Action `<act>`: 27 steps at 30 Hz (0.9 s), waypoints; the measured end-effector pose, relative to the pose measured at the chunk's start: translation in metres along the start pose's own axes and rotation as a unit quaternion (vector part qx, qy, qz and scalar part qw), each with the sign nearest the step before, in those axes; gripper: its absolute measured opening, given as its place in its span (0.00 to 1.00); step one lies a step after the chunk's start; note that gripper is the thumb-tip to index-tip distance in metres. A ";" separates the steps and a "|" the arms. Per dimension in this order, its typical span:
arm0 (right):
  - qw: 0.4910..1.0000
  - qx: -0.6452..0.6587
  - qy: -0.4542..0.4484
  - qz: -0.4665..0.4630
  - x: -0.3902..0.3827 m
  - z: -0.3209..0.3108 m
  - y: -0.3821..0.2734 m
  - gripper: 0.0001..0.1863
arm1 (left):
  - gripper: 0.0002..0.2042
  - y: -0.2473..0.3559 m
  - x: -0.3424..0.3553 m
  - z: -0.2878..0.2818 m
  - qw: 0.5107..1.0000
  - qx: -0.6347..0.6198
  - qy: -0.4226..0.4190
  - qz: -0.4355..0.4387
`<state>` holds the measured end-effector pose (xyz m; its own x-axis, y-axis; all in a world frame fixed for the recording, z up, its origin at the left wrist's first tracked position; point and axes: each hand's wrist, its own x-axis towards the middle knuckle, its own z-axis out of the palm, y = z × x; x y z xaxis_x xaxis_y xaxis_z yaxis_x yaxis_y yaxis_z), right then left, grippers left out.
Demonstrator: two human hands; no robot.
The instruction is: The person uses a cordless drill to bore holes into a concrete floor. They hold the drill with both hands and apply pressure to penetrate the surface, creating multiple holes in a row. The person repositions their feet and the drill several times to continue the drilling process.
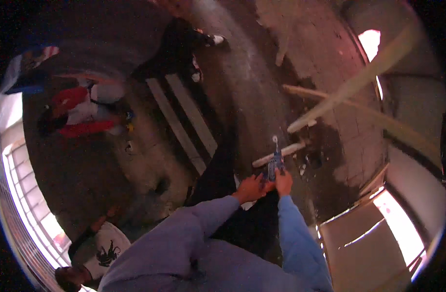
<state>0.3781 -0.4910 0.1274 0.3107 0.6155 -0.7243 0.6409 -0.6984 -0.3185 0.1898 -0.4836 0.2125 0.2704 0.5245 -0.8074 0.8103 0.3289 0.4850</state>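
1. Head view, the hands: both come up from the near edge in blue-grey long sleeves (291, 233) and meet just right of centre. The left hand (251, 189) and the right hand (284, 182) are side by side, both touching a small blue-and-white tool with a thin pale tip (275, 163).
2. The right hand's fingers are curled closed around the near end of the tool. The left hand lies against the tool's near left side with its fingers bent; whether it truly clasps the tool or only steadies it cannot be told, as the spot is small and dim.
3. The tool points away from the person, its tip towards the far side, and it crosses a short pale wooden strip (279, 155) lying on the dark concrete floor (242, 97).
4. To the right and farther off, long pale wooden laths (339, 100) slant across the floor towards a bright opening.
5. Far left, a seated person in red and white clothing (82, 112); near left, another person in a white printed shirt (104, 250).
6. At centre, two pale flat boards (184, 121) lie side by side on the floor.
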 end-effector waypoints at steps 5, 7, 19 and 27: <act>0.999 0.005 0.010 -0.041 -0.014 -0.015 -0.027 0.35 | 0.29 -0.054 -0.044 -0.116 0.978 -0.109 0.177 0.020; 0.997 0.024 0.015 -0.077 -0.021 -0.024 -0.031 0.34 | 0.27 -0.097 -0.092 -0.135 0.960 -0.090 0.227 -0.137; 0.978 0.016 0.043 -0.204 -0.002 -0.036 -0.004 0.36 | 0.24 -0.176 -0.413 0.197 0.841 -0.133 0.409 -0.329; 0.970 0.205 0.059 -0.115 0.001 -0.029 -0.060 0.40 | 0.22 -0.125 -0.438 0.105 0.680 -0.239 0.604 -0.341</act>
<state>0.3599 -0.4375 0.1631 0.2862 0.7935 -0.5370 0.3774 -0.6085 -0.6980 0.0249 -0.8369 0.4699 -0.9413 0.2889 -0.1743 0.1937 0.8856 0.4222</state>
